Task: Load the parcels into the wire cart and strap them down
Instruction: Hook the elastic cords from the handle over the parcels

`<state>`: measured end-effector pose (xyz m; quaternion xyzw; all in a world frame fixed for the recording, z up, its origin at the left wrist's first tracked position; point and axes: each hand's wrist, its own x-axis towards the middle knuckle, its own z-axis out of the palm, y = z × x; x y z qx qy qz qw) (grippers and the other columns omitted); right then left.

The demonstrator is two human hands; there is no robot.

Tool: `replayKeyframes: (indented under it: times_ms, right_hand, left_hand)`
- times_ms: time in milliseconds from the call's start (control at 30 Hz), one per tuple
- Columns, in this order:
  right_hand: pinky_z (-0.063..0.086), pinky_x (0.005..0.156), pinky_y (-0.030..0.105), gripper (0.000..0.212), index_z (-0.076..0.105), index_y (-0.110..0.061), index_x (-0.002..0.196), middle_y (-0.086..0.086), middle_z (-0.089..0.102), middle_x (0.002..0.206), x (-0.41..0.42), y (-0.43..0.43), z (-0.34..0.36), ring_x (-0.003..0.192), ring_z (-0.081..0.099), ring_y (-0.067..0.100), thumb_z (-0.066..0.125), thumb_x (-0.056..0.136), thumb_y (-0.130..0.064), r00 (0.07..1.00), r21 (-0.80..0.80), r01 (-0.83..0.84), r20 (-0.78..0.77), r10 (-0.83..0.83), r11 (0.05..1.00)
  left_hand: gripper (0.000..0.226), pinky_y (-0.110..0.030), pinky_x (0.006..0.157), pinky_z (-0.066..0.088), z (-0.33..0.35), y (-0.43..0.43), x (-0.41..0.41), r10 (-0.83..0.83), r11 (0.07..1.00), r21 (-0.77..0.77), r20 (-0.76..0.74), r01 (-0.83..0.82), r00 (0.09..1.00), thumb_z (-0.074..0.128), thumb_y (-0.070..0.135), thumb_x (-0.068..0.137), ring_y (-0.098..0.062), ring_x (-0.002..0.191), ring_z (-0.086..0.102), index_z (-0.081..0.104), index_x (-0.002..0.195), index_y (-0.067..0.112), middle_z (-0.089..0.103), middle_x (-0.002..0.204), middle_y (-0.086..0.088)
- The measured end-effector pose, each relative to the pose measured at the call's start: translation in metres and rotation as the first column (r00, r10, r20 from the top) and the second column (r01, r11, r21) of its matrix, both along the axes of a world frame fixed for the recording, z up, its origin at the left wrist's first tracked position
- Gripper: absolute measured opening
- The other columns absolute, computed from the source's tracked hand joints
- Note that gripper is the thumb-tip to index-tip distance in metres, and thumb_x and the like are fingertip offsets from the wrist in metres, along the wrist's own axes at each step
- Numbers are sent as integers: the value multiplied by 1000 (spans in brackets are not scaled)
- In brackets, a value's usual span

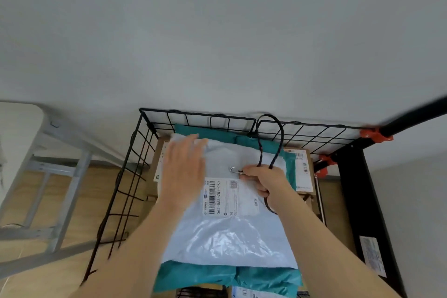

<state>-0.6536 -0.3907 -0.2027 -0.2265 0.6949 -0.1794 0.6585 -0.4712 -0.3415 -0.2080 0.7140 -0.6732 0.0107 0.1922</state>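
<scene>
The wire cart [135,159] fills the lower middle of the head view, and I place everything from it. Inside the cart the parcels are stacked: cardboard boxes [303,172] at the bottom, a teal mailer [217,276] over them, and a pale blue mailer [229,234] with a barcode label on top. To the left of the cart stands a grey metal frame [60,176]; on the cart's right side runs a black post with orange clamps [375,135].

The left hand [183,172] lies flat and wide open on the far left part of the pale blue mailer, pressing it down. The right hand [263,181] is closed around the dark bungee cord [280,133], with its metal hook [234,169] showing just beside the fingers. The cord loops up to the far rim of the cart.

I judge that loading is finished and strapping is in hand. The next move probably needs pulling the cord tight across the parcels and catching the hook on a near wire.
</scene>
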Motion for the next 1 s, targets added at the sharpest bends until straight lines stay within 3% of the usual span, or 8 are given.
replayKeyframes:
  times_ms: [133,367,467,600,700,800,900,1000]
  right_hand:
    - [15,33,15,9,64,-6,76,10,70,65,0,-3,-15,27,23,4,64,81,1,999,-15,31,36,-30,999]
    - [16,29,13,7,64,-2,85,12,71,65,14,-2,-40,28,22,5,64,81,5,984,41,88,155,-93,995]
    - [17,28,13,7,65,-1,85,13,71,68,16,-7,-47,27,24,4,64,82,4,981,71,79,172,-90,994]
    - [18,28,13,5,66,-2,83,12,72,67,21,-11,-48,27,24,4,65,81,3,990,102,67,116,-79,993]
    - [18,29,13,6,66,-3,81,12,71,69,25,-13,-40,26,25,3,67,80,3,994,67,76,68,-81,995]
    - [32,31,15,9,69,-6,86,10,71,76,37,-22,-26,35,48,3,71,78,-1,995,-125,101,2,-102,987]
    - [53,65,25,8,73,-12,80,4,71,74,59,-36,-20,68,64,14,77,74,-8,982,-383,70,-133,-130,921]
    - [48,70,26,12,75,-12,85,1,68,76,76,-48,-21,77,63,19,77,75,-19,914,-503,-70,-378,-147,861]
  left_hand:
    - [38,-42,110,22,-28,5,-27,-132,976,175,5,129,991,36,31,94,-20,128,42,52,125,18,53,134,-5]
    - [59,-38,110,20,-70,4,-10,-41,919,390,-48,57,998,6,38,101,-20,137,37,43,139,13,43,145,-4]
    - [59,-34,114,10,-76,1,-11,1,912,407,-112,45,994,8,41,97,-13,142,22,35,145,17,32,152,1]
    - [77,-26,115,-11,-76,-2,-9,18,876,479,-158,61,987,-12,49,80,-4,144,-7,7,151,27,0,158,11]
    - [66,-26,116,-3,-65,-6,-10,43,880,472,-189,52,981,1,52,89,-4,144,1,16,150,29,8,158,13]
    - [39,-29,112,18,-56,-19,-10,163,920,389,-306,-34,938,34,39,98,-7,133,31,45,134,30,40,143,12]
    - [26,-33,98,37,-56,-40,-10,302,945,252,-427,-209,852,46,23,96,-17,109,52,60,116,19,57,118,1]
    - [28,-39,88,45,-58,-63,-6,314,949,151,-464,-276,828,49,11,93,-27,103,57,61,119,9,57,118,-9]
